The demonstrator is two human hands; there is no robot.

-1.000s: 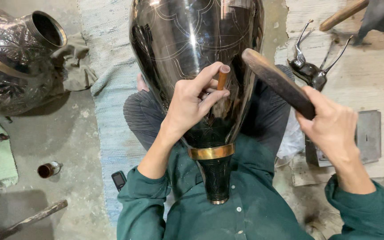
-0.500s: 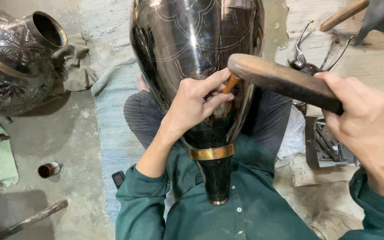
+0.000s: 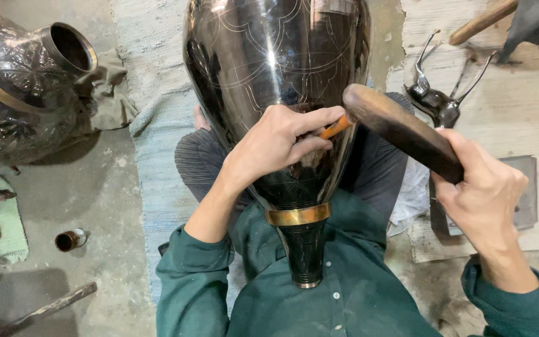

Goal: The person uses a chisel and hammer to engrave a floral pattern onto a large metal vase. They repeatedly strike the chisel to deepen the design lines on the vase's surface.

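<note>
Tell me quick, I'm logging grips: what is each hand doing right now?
Left hand: fingers closed on a small chisel set against the black vase.
Right hand: closed on a wooden mallet.

Glossy black vase (image 3: 276,62) with engraved lines, brass band (image 3: 297,215)

Vase on the lap, tools to either side

The large vase (image 3: 276,81) lies on the person's lap, neck toward the body, over a mat (image 3: 151,143) spread on the floor (image 3: 95,206). The left hand (image 3: 276,146) rests on the vase and holds a chisel (image 3: 335,126) against it; the right hand (image 3: 478,193), right of the vase, holds a mallet (image 3: 400,131) whose head meets the chisel's end. Beyond the mallet, on a board (image 3: 531,112), lie pliers (image 3: 438,100). Far left on the floor sits a second vessel (image 3: 20,93) against a cloth (image 3: 107,93); nearer, a small bottle (image 3: 70,239) and a rod (image 3: 45,309).
</note>
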